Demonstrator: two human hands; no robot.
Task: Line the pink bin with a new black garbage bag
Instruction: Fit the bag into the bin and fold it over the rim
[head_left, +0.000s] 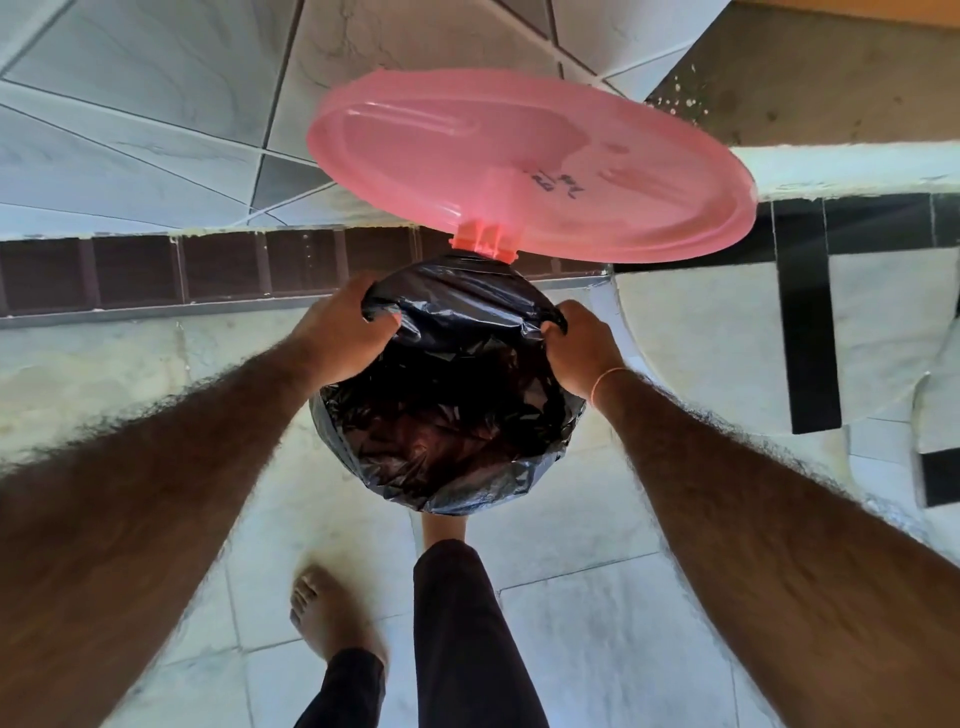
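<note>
Below me on the tiled floor (571, 597), the black garbage bag (441, 415) already covers the pink bin, its lid (530, 166) standing open, probably because my foot (447, 525) works the pedal. To settle the hem over the far rim, my left hand (337, 327) and right hand (579, 343) each curl round a bunched edge.

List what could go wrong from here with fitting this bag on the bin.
1. The left hand and right hand grip the black bag only at the far rim; pulling hard might tear the thin plastic.
2. The bag edge near the lid hinge may snag there.
3. The pink lid stands open above the hands; it could drop onto them.
</note>
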